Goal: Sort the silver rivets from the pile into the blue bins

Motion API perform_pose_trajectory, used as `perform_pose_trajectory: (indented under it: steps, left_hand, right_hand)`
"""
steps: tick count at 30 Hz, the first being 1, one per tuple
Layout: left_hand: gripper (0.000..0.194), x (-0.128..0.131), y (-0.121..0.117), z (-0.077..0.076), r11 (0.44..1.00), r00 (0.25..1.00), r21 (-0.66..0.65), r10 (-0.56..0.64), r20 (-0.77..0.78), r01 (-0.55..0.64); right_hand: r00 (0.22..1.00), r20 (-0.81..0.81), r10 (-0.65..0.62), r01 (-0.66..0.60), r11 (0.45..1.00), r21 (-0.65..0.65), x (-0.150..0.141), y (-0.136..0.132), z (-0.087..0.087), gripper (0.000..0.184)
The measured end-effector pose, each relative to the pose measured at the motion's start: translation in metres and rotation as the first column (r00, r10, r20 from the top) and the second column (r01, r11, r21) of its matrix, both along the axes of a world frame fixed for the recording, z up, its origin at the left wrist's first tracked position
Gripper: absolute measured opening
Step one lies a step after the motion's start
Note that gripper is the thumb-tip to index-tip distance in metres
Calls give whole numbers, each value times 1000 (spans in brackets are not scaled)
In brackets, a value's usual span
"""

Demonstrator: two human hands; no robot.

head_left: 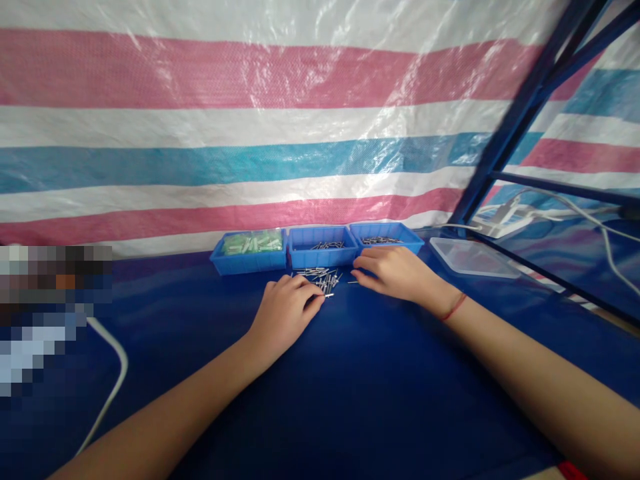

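A loose pile of silvery blind rivets (327, 283) lies on the blue table, in front of the middle blue bin (323, 257). At the pile's left and near side is my left hand (287, 307), its thumb and forefinger pinched on a blind rivet (329, 295) whose end pokes out to the right. My right hand (393, 273), with a red string at the wrist, is just right of the pile, fingers curled. A thin rivet pin (353, 282) sticks out at its thumb tip; the rest is hidden by the fingers.
The left blue bin (250, 263) contains green-tinted packets (253, 243). More metal pieces lie in the middle bin and the right blue bin (407, 235). A clear plastic lid (473, 259), a power strip (505, 219) and a blue metal frame (520, 127) stand right. A white cable (120, 357) runs left.
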State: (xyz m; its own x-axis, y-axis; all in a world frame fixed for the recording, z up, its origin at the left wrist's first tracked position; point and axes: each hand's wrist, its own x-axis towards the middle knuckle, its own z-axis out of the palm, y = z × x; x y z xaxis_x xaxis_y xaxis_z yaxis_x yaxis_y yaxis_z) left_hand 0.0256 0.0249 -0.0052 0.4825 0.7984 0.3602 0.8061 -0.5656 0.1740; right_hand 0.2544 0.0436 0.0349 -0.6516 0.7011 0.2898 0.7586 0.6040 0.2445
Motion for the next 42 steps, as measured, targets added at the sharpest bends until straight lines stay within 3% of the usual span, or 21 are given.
perform_pose_trajectory:
  steps: [3, 6, 12, 20, 23, 31, 42]
  left_hand:
    - [18, 0, -1, 0, 1000, 1000, -9, -12, -22, 12]
    - [19, 0, -2, 0, 999, 999, 10, -38, 8, 37]
    - [15, -3, -4, -2, 989, 972, 13, -148, 185, 148]
    - [7, -5, -6, 2, 972, 917, 35, -230, 326, 231]
    - [6, -5, -6, 1, 967, 903, 40, -250, 349, 252]
    - [4, -5, -8, 3, 973, 833, 38, -215, 510, 228]
    - [7, -6, -10, 7, 973, 807, 30, -205, 554, 227]
  right_hand:
    - [996, -58, 70, -73, 996, -46, -11, -9, -5, 27]
    - [970, -222, 99, -130, 983, -128, -19, -15, -12, 23]
    - [798, -590, 121, -315, 919, -238, -29, -20, -23, 14]
    - [637, -768, 61, -358, 906, -224, -36, -28, -21, 10]
    - [632, -771, 76, -367, 906, -212, -36, -28, -21, 8]
    - [711, -696, 105, -378, 891, -253, -36, -27, -22, 5]
    - [698, -715, 39, -410, 840, -355, -38, -29, -24, 8]
